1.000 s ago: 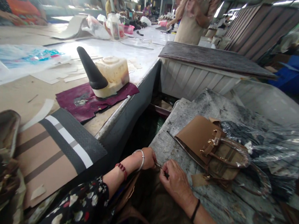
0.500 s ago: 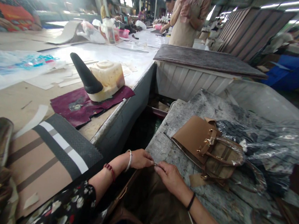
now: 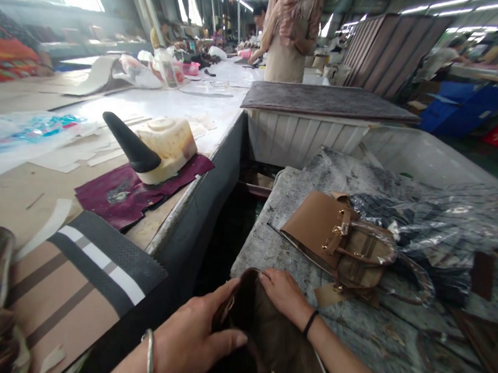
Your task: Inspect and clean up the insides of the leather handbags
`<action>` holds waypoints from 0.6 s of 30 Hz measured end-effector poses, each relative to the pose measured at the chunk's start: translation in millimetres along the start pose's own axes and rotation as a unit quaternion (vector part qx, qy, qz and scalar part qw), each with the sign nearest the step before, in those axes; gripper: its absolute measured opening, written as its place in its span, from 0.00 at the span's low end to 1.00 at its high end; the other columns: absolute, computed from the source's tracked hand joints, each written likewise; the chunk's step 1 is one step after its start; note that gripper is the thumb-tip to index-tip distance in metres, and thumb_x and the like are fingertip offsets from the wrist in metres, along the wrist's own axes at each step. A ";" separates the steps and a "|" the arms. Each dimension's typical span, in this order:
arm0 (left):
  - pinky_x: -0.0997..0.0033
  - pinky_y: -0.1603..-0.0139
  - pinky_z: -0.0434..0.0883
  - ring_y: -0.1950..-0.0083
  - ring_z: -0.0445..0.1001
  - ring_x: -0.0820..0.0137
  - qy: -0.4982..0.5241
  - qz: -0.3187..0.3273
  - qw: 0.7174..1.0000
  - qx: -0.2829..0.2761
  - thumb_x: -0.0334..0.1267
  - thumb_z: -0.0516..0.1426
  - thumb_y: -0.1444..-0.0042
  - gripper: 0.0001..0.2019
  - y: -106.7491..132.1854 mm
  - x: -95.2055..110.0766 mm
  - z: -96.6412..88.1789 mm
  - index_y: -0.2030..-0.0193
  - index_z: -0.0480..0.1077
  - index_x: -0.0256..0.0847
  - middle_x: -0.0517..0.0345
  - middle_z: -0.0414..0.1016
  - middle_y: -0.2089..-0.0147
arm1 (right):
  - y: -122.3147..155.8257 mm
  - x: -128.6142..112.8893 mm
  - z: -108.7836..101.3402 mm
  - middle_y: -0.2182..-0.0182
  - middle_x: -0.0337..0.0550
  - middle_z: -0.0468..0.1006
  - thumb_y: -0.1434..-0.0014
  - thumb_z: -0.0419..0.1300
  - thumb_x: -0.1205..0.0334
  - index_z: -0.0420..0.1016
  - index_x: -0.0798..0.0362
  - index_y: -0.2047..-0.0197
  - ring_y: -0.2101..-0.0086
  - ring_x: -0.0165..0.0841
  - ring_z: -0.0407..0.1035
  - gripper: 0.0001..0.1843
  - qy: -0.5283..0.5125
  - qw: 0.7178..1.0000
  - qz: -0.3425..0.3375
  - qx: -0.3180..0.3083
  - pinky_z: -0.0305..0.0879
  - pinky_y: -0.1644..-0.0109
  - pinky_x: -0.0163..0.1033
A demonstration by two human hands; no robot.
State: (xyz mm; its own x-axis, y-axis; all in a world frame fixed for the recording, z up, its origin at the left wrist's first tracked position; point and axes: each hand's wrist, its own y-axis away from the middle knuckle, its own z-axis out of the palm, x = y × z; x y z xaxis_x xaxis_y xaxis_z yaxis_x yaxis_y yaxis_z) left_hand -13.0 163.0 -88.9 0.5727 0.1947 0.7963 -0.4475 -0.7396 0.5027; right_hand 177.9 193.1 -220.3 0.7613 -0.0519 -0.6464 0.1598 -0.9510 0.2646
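Note:
A dark brown bag (image 3: 270,346) lies at the near edge of the grey worn bench (image 3: 301,194), close to me. My left hand (image 3: 192,340) rests against its left side, thumb and fingers curved around the bag's edge. My right hand (image 3: 283,293) grips the bag's top rim, fingers bent over it. A tan handbag (image 3: 334,237) with gold buckles, partly wrapped in clear plastic, lies on the bench just beyond my right hand.
A long worktable (image 3: 100,163) on the left carries a black cone-shaped form (image 3: 129,141) on a pale plastic jug, purple leather (image 3: 137,189) and a striped panel (image 3: 91,268). Crumpled plastic-wrapped bags (image 3: 441,223) lie right. A person in beige (image 3: 289,34) stands behind.
My left hand has pulled back toward me and spread against the bag's side. The pinch of both hands at the bench edge has ended; the bag's top is now raised between them.

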 end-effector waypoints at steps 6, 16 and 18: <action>0.73 0.59 0.68 0.59 0.72 0.66 -0.068 -0.016 0.997 0.036 0.41 0.52 0.54 0.29 -8.9 -13.5 -13.0 0.42 0.56 0.41 0.61 0.74 0.57 | 0.5 10.9 3.0 0.71 0.44 0.74 0.51 0.53 0.62 0.69 0.56 0.71 0.68 0.36 0.68 0.07 -0.136 0.988 -0.029 -0.069 0.61 0.65 0.37; 0.67 0.61 0.69 0.62 0.73 0.61 -0.284 -0.032 0.958 0.015 0.32 0.51 0.56 0.14 -42.3 14.2 -34.4 0.64 0.74 0.37 0.51 0.76 0.65 | 48.5 15.9 -11.7 0.70 0.45 0.76 0.51 0.58 0.49 0.71 0.59 0.65 0.67 0.38 0.69 0.20 -0.354 0.929 0.008 -0.107 0.65 0.62 0.41; 0.62 0.63 0.69 0.67 0.73 0.58 -0.296 -0.024 0.954 0.039 0.31 0.55 0.60 0.08 -45.5 23.2 -32.0 0.73 0.75 0.35 0.48 0.76 0.73 | 58.1 16.5 -11.9 0.68 0.46 0.76 0.50 0.58 0.48 0.71 0.58 0.62 0.65 0.38 0.69 0.21 -0.363 0.926 0.011 -0.101 0.65 0.60 0.42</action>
State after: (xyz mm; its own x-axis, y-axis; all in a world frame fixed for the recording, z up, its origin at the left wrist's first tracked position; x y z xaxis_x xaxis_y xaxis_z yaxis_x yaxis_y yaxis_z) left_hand -1.4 221.8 -82.5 0.8892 -0.1506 0.4320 -0.3714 -0.7888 0.4897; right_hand 207.2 140.7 -207.1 0.1535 -0.3324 -0.9306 0.3197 -0.8744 0.3650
